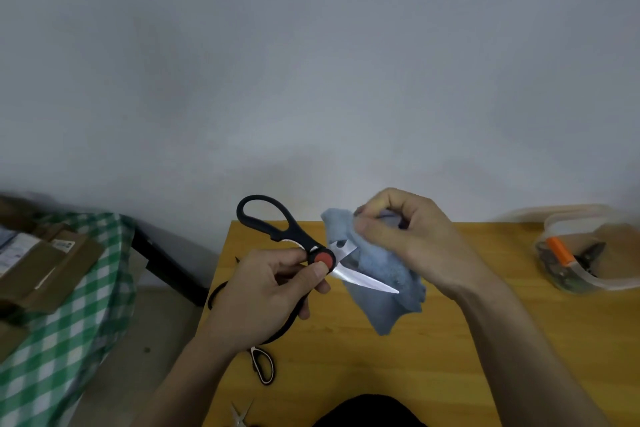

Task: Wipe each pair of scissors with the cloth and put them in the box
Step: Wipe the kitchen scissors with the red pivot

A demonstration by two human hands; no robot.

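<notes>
Left hand [273, 291] gripped the black-handled scissors [298, 246] at the lower handle, thumb pressed just beside the red pivot cap, blades spread apart and held above the table. Right hand [412, 236] had its fingers curled round the blue cloth [384, 284], pinching it over the upper blade while the lower blade lay bare against the hanging cloth. Judged step: wiping blade 1 of 2. To do it well, I'd keep the cloth folded thick between fingers and edge, stroke from pivot out to tip, not toward the hand, then take the other blade and the pivot area, and close the blades before moving to the box. Risk looked like a slip onto the exposed point. The box [588, 253], a clear plastic tub at the far right of the table, already held some tools, 1 with an orange part; contents were too blurred to name. Still on the yellow wooden table [450, 357]: a smaller black-and-white pair [265, 366] below the left wrist and a metal pair [240, 414] at the bottom edge, so at least 2 pairs seemed left. Plain grey-white wall behind; to the left, a green checked cloth [69, 340] covered a surface carrying cardboard boxes [45, 260].
</notes>
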